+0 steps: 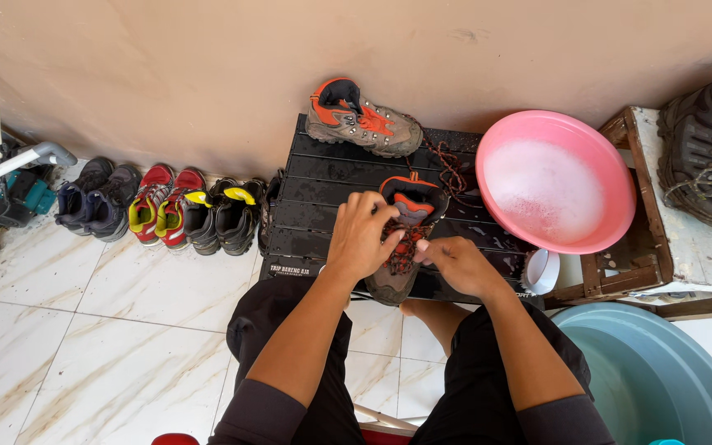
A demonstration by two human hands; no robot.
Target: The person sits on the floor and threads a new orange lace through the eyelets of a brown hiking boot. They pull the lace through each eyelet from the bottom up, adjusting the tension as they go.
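Marble-patterned floor tiles meet a beige wall, and a low black slatted surface stands against that wall. I see the left hand and right hand both at the near edge of the surface, fingers pinched narrow on the laces of a brown and orange boot.

Risks, as I judge them:
- The wet slats may let the boot slide off the near edge.
- The loose lace trailing toward the pink basin may snag and tip suds out.

Count:
- Brown and orange boots: two, the second at the far edge.
- Basins: one pink, one teal tub.
- Shoes along the wall: about six.
- Dark boots on the crate at right: at least one.
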